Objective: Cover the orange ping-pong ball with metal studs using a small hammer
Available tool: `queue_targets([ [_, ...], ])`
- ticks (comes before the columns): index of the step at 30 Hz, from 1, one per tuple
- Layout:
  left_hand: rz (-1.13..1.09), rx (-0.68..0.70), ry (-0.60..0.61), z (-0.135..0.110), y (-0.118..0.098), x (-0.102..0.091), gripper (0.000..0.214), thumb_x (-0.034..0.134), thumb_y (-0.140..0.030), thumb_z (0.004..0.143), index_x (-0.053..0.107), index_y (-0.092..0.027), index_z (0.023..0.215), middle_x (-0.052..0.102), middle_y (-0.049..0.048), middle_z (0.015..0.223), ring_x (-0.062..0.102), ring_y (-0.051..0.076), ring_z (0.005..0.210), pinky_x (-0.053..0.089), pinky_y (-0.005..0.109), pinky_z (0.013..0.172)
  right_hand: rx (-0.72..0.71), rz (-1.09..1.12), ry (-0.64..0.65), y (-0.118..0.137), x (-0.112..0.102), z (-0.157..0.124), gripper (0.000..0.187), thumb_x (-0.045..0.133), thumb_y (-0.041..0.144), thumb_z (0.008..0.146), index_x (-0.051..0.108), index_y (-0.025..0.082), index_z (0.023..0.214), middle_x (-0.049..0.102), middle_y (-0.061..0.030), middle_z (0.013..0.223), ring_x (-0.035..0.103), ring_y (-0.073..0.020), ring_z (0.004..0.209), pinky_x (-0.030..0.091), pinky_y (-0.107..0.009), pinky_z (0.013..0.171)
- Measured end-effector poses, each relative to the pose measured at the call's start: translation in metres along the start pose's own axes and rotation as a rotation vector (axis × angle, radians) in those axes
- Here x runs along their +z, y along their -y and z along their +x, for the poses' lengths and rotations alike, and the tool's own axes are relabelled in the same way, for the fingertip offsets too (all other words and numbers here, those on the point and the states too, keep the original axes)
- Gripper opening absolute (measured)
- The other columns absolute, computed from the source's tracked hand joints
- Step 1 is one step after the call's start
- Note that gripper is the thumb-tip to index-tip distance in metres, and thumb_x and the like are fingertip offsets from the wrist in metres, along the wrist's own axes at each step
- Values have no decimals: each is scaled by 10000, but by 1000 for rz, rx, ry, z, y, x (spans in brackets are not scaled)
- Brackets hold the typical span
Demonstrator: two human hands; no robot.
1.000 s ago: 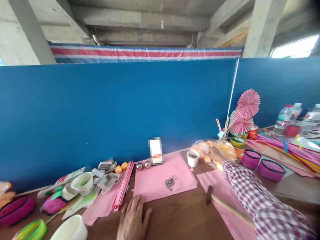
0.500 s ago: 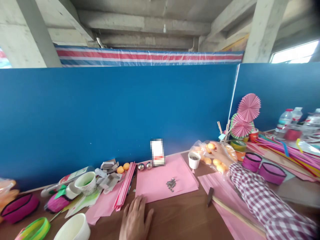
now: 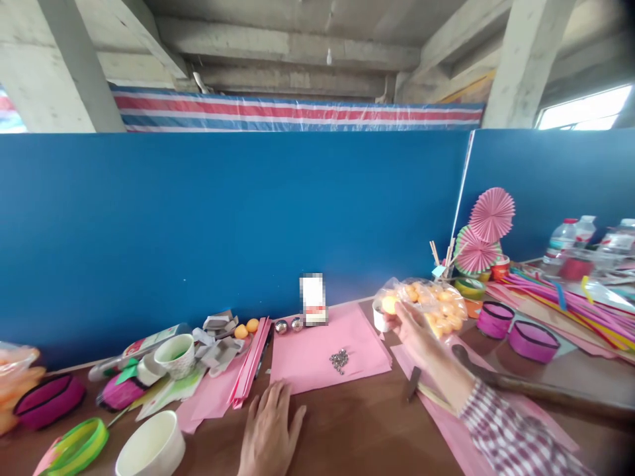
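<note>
My left hand (image 3: pixel 270 426) lies flat on the brown table, fingers spread, just below the near edge of a pink paper sheet (image 3: pixel 297 370). Between the fingertips of my right hand (image 3: pixel 417 334) is an orange ping-pong ball (image 3: pixel 389 305), held up in front of a small white cup (image 3: pixel 381 321) that it partly hides. Behind the hand, a clear plastic bag (image 3: pixel 443 309) holds several more orange balls. On the pink sheet lies a heap of small shiny metal pieces (image 3: pixel 339 360), and two silver balls (image 3: pixel 282 327) rest near its far left corner.
Two hammers, one with a small dark head (image 3: pixel 413 383) and one with a dark handle (image 3: pixel 546 387), lie around my right forearm. Purple bands (image 3: pixel 533 342) sit to the right. A white bowl (image 3: pixel 151 446) and patterned cup (image 3: pixel 174 356) stand left. A blue partition (image 3: pixel 297 211) rises behind.
My right hand has come out of the bag and moved left with an orange ping-pong ball. The dark hammer handle that the sleeve covered now shows. My left hand stays in place.
</note>
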State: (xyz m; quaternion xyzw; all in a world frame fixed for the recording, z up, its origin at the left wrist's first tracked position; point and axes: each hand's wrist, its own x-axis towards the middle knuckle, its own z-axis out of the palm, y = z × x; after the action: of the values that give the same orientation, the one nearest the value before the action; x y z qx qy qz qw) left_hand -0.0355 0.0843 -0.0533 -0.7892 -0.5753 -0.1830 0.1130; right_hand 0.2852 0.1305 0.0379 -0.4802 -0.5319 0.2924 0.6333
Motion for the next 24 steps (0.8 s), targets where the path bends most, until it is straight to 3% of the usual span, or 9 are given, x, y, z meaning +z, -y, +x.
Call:
queue_targets([
  [3,9,13,-56,-2,1,1,375,436,-359,863,546,-180,1174,592,101,1217,542,257,1113,377,447,976,198,454,128,12,40,-37,265,561,461,802,625,245,942,634,-13,807,585,-136,704,487,-258,631],
  [6,-32,65,-136,-2,1,-6,377,450,-332,867,517,-181,1207,570,107,1242,491,263,1173,331,463,1018,320,576,240,15,70,-65,264,551,454,815,646,230,917,629,-20,799,574,-134,708,477,-253,631],
  [8,-117,53,-172,0,-1,-17,374,459,-297,864,506,-184,1218,547,109,1265,416,286,1238,277,501,1046,328,508,301,13,84,-77,270,534,453,825,641,227,927,625,-24,809,574,-144,726,479,-270,659],
  [10,-293,7,-161,4,-9,-29,355,461,-283,860,517,-197,1201,533,112,1269,412,292,1236,297,503,1036,249,351,328,9,94,-84,263,574,417,806,611,240,998,619,-29,891,580,-166,790,483,-296,722],
  [14,-1015,-206,55,13,-38,-42,338,396,-318,896,476,-175,1192,599,120,1141,607,203,974,509,331,822,-8,47,338,-2,103,-94,327,622,323,770,544,275,1084,568,-48,1079,550,-227,967,476,-348,829],
  [16,-1301,-196,131,16,-54,-41,416,496,-323,852,425,-174,1234,608,102,1115,619,190,917,517,294,776,-117,-47,369,-7,105,-99,277,587,282,786,544,266,1059,553,-58,1076,532,-236,990,474,-362,837],
  [19,-1437,-265,69,18,-67,-36,360,566,-302,814,510,-161,1140,638,76,1035,596,192,917,482,280,811,-212,-145,387,-15,106,-107,250,514,166,797,534,243,1034,533,-64,1051,522,-219,986,469,-352,840],
  [24,-1440,-280,52,14,-62,-30,251,527,-326,841,584,-150,1010,659,54,887,593,188,824,475,276,759,-241,-233,432,-23,109,-116,465,475,19,731,472,247,1136,507,-57,1087,510,-191,1019,456,-320,882],
])
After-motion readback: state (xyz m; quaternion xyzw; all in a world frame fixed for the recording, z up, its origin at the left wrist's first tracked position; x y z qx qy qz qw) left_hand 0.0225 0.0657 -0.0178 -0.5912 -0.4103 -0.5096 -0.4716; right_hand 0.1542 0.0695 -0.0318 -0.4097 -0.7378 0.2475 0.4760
